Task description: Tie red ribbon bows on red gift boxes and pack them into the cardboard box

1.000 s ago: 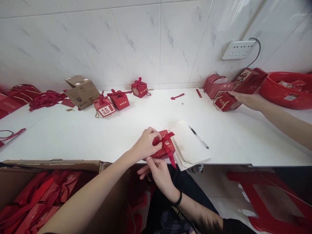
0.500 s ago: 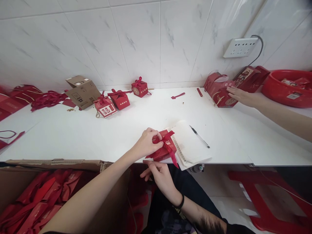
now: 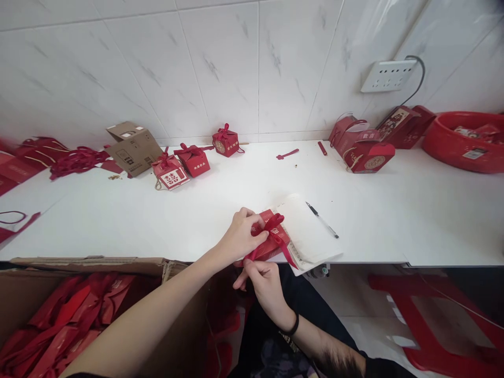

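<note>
A red gift box (image 3: 265, 249) with a tied ribbon bow (image 3: 275, 223) lies at the table's front edge, its right side against an open notebook (image 3: 307, 228). My left hand (image 3: 242, 233) pinches the red ribbon at the bow's knot, thumb and finger closed. Just below, my right hand (image 3: 263, 281) has thumb and forefinger closed on a ribbon tail (image 3: 254, 255) at the box's front left. The other tail hangs to the right over the box. My left fingers cover part of the box top.
Several finished red boxes (image 3: 197, 160) and a brown carton (image 3: 136, 152) stand at the back left. A pen (image 3: 322, 219) lies by the notebook. At the back right are more boxes (image 3: 370, 156) and a red basin (image 3: 464, 142). An open cardboard box (image 3: 165, 268) sits below left.
My right hand has risen and closed on a ribbon tail. The gift box and bow have shifted slightly right. Another person's arm has left the boxes at the right.
</note>
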A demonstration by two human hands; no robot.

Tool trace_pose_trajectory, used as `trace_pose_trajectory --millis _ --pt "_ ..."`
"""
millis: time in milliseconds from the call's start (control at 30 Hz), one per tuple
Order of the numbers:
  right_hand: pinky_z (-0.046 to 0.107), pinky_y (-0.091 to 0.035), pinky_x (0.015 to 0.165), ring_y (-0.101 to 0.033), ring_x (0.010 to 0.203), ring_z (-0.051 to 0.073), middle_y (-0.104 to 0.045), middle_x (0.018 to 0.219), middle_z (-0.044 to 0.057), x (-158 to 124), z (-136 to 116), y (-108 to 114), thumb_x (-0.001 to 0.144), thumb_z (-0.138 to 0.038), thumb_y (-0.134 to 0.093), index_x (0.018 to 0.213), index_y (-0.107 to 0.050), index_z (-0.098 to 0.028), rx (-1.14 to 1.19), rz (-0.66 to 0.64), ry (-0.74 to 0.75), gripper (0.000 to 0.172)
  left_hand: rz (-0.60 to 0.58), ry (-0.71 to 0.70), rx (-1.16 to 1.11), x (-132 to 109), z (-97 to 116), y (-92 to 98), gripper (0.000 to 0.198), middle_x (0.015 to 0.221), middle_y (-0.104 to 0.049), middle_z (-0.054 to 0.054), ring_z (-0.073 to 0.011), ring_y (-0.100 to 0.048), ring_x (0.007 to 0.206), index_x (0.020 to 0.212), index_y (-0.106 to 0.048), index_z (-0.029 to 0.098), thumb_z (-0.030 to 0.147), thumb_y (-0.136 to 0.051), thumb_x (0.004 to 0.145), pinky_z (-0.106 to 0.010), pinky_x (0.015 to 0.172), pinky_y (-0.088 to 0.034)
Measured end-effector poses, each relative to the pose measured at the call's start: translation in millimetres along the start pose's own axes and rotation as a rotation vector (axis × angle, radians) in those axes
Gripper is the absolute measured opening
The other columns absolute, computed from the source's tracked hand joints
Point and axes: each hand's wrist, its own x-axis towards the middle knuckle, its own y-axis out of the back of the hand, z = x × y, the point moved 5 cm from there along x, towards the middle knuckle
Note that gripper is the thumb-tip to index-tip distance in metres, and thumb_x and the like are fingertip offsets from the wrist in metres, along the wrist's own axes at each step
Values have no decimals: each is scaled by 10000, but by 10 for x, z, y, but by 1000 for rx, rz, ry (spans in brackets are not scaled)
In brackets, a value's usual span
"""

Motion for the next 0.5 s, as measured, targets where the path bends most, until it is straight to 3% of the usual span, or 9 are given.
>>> trace_pose_trajectory --millis 100,233,300,433,500 --pt "268 -446 507 -575 489 170 -624 486 44 -27 22 -5 845 -451 -476 504 -680 -192 -108 -68 34 474 5 -48 -6 12 -1 -32 82 972 -480 -42 -213 -478 989 749 -577 189 270 -578 765 -372 906 -415" --pt "287 -474 633 -654 735 228 -618 472 44 -69 55 -35 889 -404 -421 485 -674 -214 -241 -159 115 513 -13 -86 -35 53 -39 -30 108 962 -482 -34 -205 -490 983 734 -584 190 289 -583 776 -367 908 -413" --pt "299 -477 657 -655 710 220 -626 485 34 -113 7 -34 904 -382 -410 510 -686 -223 -307 -226 132 507 -35 -92 -40 68 -56 -10 108 967 -480 -33 -205 -493 985 743 -591 194 296 -585 777 -367 905 -417" --pt "315 -490 652 -640 633 195 -692 661 12 -253 -338 87 879 -331 -515 764 -740 -254 -407 -534 148 264 -126 -127 -49 81 -67 34 116 980 -482 -32 -191 -509 962 806 -604 207 318 -576 790 -351 891 -426" --pt "318 -490 616 -617 577 192 -661 564 -6 -210 -645 343 862 -336 -552 774 -733 -281 -424 -434 254 209 -157 -168 -48 83 -60 51 125 978 -486 -33 -183 -516 950 840 -606 210 320 -563 799 -342 894 -424"
